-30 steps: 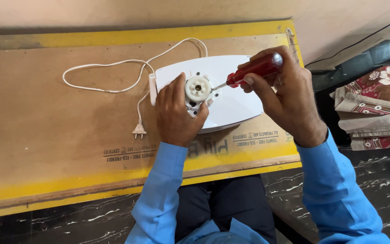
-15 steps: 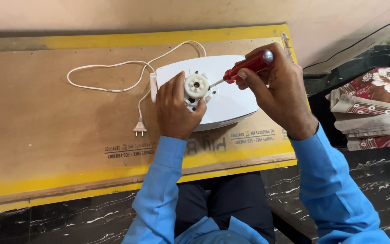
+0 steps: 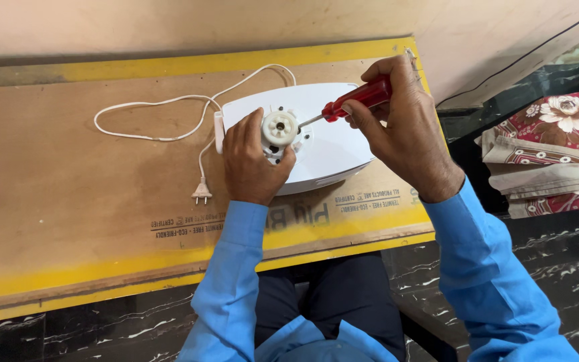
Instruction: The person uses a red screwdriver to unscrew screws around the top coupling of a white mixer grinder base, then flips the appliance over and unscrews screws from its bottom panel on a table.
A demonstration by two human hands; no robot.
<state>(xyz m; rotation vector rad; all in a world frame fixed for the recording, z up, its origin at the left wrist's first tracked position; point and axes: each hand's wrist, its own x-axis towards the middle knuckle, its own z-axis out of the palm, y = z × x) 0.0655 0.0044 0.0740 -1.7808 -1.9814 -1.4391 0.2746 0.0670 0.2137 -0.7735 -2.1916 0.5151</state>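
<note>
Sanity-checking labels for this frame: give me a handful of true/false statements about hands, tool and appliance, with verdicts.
1. The right hand holds a red-handled screwdriver. True.
2. The screwdriver tip points at the round dial on the white appliance. True.
3. The left hand lies flat on the board, away from the appliance. False: it rests on the appliance, with fingers beside the dial.
4. The white cord ends in a plug lying loose on the plywood board. True.
5. The folded floral cloths sit on the board next to the plug. False: they are off the board, at the right edge of the view.
</note>
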